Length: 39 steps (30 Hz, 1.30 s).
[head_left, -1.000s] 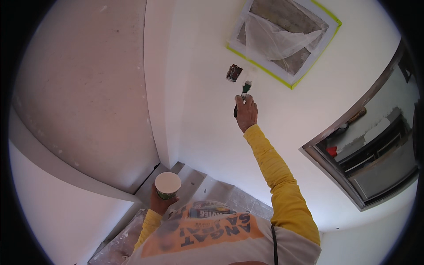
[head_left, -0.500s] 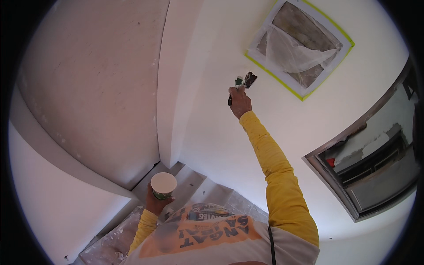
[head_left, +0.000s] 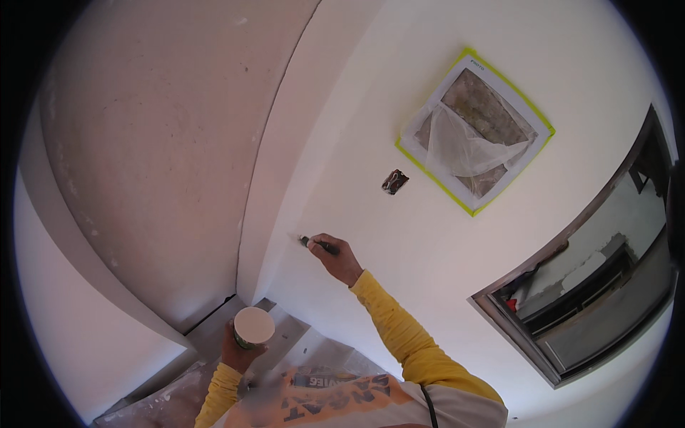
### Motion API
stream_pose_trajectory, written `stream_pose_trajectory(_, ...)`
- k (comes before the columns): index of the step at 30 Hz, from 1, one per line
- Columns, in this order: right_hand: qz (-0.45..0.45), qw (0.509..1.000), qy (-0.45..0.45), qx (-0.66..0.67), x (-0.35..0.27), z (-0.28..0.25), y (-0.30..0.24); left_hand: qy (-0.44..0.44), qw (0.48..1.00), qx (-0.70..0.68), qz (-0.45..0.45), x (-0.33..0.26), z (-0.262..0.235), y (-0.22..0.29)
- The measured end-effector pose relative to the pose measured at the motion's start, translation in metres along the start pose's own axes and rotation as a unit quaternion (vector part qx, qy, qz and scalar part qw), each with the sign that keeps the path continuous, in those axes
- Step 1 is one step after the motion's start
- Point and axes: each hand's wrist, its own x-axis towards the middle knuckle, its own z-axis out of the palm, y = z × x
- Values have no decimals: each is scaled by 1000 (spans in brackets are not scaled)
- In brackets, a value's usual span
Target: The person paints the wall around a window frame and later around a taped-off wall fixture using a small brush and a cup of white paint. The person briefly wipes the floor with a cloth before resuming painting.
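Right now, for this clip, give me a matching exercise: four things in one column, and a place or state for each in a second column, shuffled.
Things:
1. paintbrush
2. cup
3. taped opening
4. window

Places or states:
A. covered with plastic sheet, edged in yellow-green tape
B. held in the left hand, low
C. dark-framed, at the far right
D. held in the right hand, tip at the white wall

Pairs: 1-D, 2-B, 3-A, 4-C

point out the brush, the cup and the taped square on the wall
brush (head_left: 316,245), head view, on its dark handle by the right hand
cup (head_left: 254,326), head view, on its pale top
taped square (head_left: 474,132), head view, on the plastic sheet in its middle
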Motion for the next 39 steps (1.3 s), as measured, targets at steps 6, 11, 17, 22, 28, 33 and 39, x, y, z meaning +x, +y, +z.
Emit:
stream_pose_trajectory(6,107,990,-16,92,-45,-14,-64,-9,994,85,69,40,9,1)
stream_pose_trajectory(11,-22,990,-4,139,-53,-47,-85,29,987,89,131,80,40,3)
stream_pose_trajectory(17,-93,987,-129,24,-42,-58,-101,84,949,222,209,105,73,34)
stream_pose_trajectory(22,-111,954,-269,-73,-8,-27,-99,71,951,221,204,108,83,51)
stream_pose_trajectory(28,-125,929,-345,-37,9,-40,-75,149,972,151,105,91,107,65)
stream_pose_trajectory(33,-122,902,-414,-32,7,-45,-46,125,976,174,34,69,144,62)
stream_pose_trajectory(39,-85,884,-455,-56,2,-48,-11,122,984,129,-21,52,162,43)
